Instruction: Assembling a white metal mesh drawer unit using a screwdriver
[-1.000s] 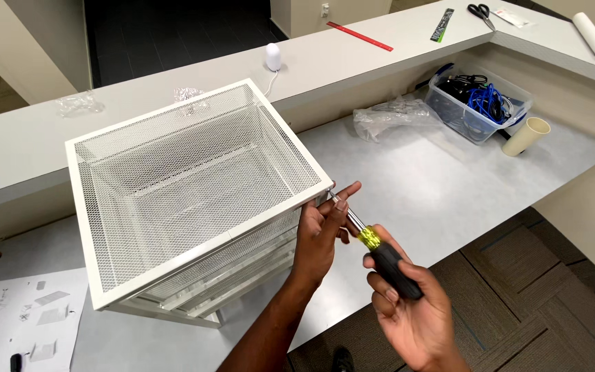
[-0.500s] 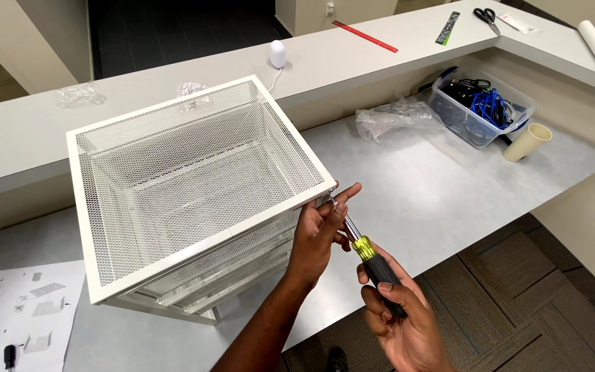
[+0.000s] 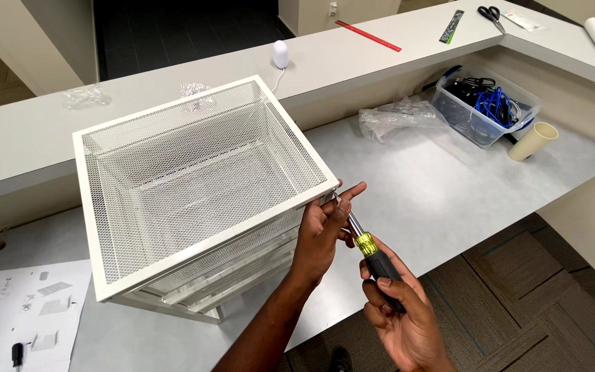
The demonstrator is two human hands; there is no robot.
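Note:
A white wire-mesh drawer unit (image 3: 194,186) stands on the grey counter, its open top basket facing me. My left hand (image 3: 325,231) rests against its near right corner, fingers pinched at the tip of a screwdriver. The screwdriver (image 3: 373,258) has a black and yellow handle and a metal shaft that points up-left at the frame's corner. My right hand (image 3: 401,313) is closed around the handle, below and right of the left hand.
A paper instruction sheet (image 3: 22,303) lies at the front left. On the right stand a clear bin of cables (image 3: 487,103), a crumpled plastic bag (image 3: 397,117) and a beige cup (image 3: 533,141). The raised ledge holds a red ruler (image 3: 368,36), scissors (image 3: 492,15) and a small white device (image 3: 281,54).
The view has shifted slightly. Both hands stay at the frame's corner with the screwdriver; my right hand has dropped a little lower on the handle.

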